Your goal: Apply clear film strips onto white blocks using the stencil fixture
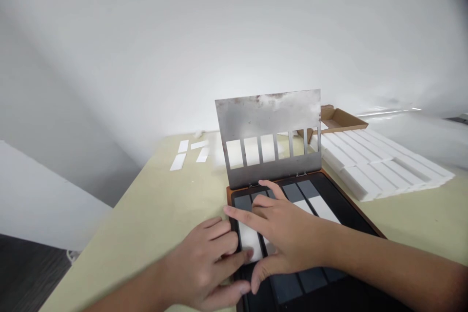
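I am seeing my left hand [204, 263] and right hand [281, 224] staying open, grasping nothing, over the white strip [249, 240] in the dark slotted tray [340, 204] at six o'clock, and a hurried finger push could be shifting it or bumping the hinged steel stencil plate [268, 117] at twelve o'clock.

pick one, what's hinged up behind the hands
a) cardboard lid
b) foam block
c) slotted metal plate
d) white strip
c, the slotted metal plate stands up on hinges at the far edge of the black tray, behind the left hand and right hand
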`<state>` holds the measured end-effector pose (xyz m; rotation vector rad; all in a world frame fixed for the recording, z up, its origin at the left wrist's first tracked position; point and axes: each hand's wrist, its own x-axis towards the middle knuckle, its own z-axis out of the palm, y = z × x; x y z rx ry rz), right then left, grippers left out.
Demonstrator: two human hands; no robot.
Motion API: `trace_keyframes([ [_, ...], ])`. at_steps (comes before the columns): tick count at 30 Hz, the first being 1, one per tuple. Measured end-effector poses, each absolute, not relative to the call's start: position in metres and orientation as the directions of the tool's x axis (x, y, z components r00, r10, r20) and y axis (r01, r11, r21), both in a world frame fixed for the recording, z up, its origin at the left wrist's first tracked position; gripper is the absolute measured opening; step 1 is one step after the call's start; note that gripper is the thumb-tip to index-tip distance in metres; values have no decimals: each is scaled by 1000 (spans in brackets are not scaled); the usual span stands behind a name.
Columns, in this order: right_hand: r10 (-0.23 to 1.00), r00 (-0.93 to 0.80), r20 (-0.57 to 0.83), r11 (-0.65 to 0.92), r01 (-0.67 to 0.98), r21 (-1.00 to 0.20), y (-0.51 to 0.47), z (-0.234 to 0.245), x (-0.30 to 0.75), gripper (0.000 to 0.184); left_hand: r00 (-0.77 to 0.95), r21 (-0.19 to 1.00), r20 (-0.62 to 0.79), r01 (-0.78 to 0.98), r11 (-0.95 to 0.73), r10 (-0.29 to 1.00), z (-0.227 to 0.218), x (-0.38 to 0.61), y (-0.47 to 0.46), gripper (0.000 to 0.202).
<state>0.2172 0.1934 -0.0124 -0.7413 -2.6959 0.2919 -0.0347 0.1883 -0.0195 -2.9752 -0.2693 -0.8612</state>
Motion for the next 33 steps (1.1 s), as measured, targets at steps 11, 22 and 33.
trace_keyframes([
  [11,576,-788,217,813,526,-250,191,-15,216,78,835,32,512,213,-977,199,-26,-39,195,27],
  [22,592,-766,251,805,550,-223,189,-18,215,46,804,49,586,90,-995,102,-20,-39,194,41],
  [33,609,-757,237,792,569,-220,191,-19,215,39,848,68,526,30,-997,62,-17,-32,186,42],
])
